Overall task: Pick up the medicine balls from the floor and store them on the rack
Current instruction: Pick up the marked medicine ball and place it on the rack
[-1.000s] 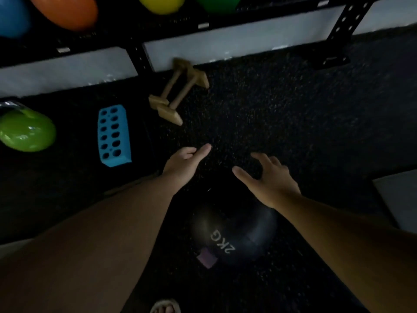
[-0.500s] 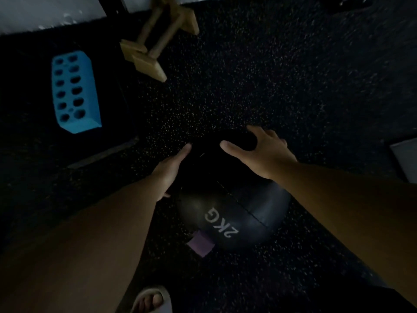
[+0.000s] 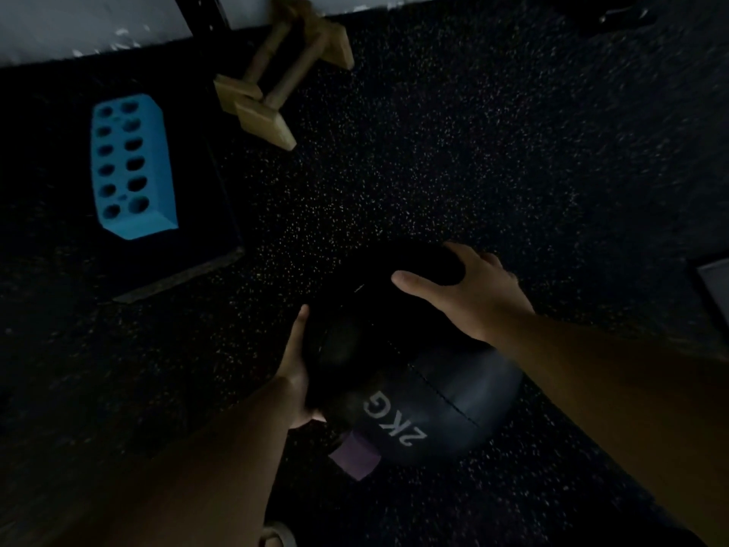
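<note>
Both hands' fingers spread on the 2KG ball (image 3: 414, 373) — blue block (image 3: 132, 167), wooden bars (image 3: 276, 73) well apart.

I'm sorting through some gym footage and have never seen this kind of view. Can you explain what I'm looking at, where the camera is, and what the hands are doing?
The camera sits on a person's head and looks down, so the two bare arms reaching in from below are the wearer's own. There is no machine here.

The left hand and the right hand are pressed against opposite sides of a dark medicine ball marked 2KG, a two-handed grip. I cannot tell whether the ball has left the floor yet.

On the dark speckled floor farther away lie a blue block with holes and a pair of wooden push-up bars. A black rack post stands at the top edge against a pale wall. The picture is dim, so finer details are hard to make out.
</note>
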The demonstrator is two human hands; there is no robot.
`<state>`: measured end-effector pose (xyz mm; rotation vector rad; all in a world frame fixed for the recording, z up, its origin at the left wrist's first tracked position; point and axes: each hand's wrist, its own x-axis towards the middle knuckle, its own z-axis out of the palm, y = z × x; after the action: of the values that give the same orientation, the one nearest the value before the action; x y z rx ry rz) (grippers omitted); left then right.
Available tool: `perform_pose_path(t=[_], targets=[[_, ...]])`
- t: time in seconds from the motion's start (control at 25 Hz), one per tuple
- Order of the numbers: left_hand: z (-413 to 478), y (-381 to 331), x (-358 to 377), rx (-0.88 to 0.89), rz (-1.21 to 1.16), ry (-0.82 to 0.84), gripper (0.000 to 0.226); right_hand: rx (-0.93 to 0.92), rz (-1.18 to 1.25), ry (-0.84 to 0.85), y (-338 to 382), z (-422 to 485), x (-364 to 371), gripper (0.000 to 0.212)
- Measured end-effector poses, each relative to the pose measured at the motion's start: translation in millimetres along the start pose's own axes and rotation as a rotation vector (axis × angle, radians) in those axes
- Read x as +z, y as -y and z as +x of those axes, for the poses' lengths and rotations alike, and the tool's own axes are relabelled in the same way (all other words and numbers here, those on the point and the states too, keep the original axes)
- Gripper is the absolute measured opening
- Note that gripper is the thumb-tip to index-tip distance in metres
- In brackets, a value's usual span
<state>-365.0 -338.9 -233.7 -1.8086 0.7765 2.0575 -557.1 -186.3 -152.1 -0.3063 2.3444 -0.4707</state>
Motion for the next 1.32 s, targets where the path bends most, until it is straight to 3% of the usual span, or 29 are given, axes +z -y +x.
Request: perform_pose_path(t=[0.2,0.4,0.52,0.64,0.72,0.8,0.92,1.04,1.2,1.32], targets=[[-42.5,-50.6,15.9,0.235,0.031,0.009,0.101,-0.119,0.231,-0.158,8.4,-18.5,-36.3,0.13],[-187.7,-162.8,65.6,0.409,0.08,0.123,0.076,-0.248,0.423,-0.359,73.6,-61.5,-164.4,0.139],[-330.0,-248.2,115.3,0.574,0.097,0.12,0.088,-0.364,0.572,-0.514,132.5,-112.2,-289.0,0.132],[-504.0,-322.3,172.5,0.749,0.112,0.253,0.058,-0.516,0.707,-0.651,195.2,-179.3,-434.0,0.125],[-623.6,-362.6,213.8,0.9,0.123,0.282,0.059,-0.619,0.757,-0.755,232.5,-229.5,-537.7,0.131],[-747.7,-391.4,252.3,1.022,0.132,0.39,0.063,-0.75,0.788,-0.855,265.9,-290.1,-638.4,0.129],[-956.8,-407.8,314.5,1.258,0.181,0.49,0.052,-0.918,0.829,-0.998,305.9,-401.9,-798.0,0.115],[-1109.7,-407.0,354.0,1.483,0.287,0.523,0.066,-1.051,0.811,-1.134,327.4,-502.7,-910.9,0.119],[-1242.8,-400.4,388.1,1.704,0.333,0.594,0.058,-1.16,0.794,-1.288,339.2,-598.0,-1016.8,0.11],[-1294.4,-418.2,414.5,1.822,0.296,0.563,0.057,-1.233,0.789,-1.328,349.1,-618.6,-1070.8,0.104]])
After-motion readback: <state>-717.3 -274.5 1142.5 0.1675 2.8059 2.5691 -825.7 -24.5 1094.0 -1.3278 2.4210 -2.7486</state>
